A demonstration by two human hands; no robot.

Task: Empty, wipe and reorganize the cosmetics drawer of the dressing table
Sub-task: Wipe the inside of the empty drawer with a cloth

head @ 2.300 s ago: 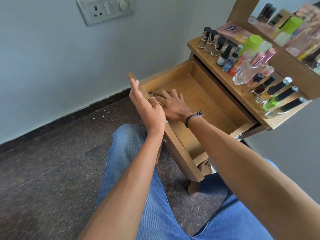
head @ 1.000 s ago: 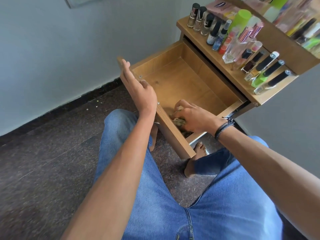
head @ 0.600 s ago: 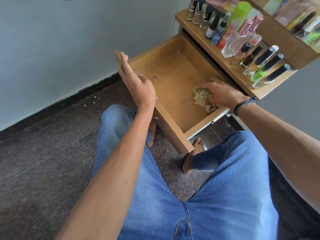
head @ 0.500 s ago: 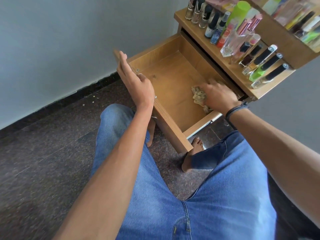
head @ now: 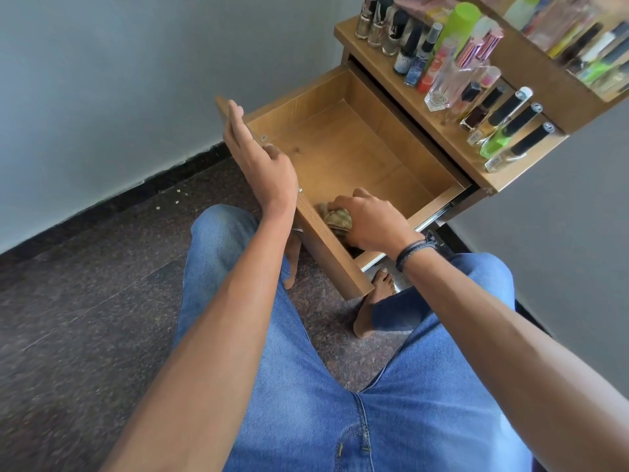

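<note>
The wooden drawer (head: 357,144) of the dressing table stands pulled out, its bottom bare. My right hand (head: 369,221) is inside it at the near corner, fingers closed on a crumpled beige cloth (head: 335,218) pressed against the drawer floor beside the front panel. My left hand (head: 258,161) rests flat on top of the drawer's front panel (head: 326,247), fingers stretched along its edge. Several nail-polish and perfume bottles (head: 442,69) stand and lie on the table top (head: 439,131) above the drawer.
A mirror frame (head: 541,73) rises behind the bottles and reflects them. A grey wall lies to the left and another to the right. My legs in blue jeans (head: 306,386) and bare feet (head: 377,294) are under the drawer on a dark speckled floor (head: 85,301).
My right hand has carried the cloth from the drawer's right side, by the table, back to the near corner against the front panel. My left hand has stayed on the front panel.
</note>
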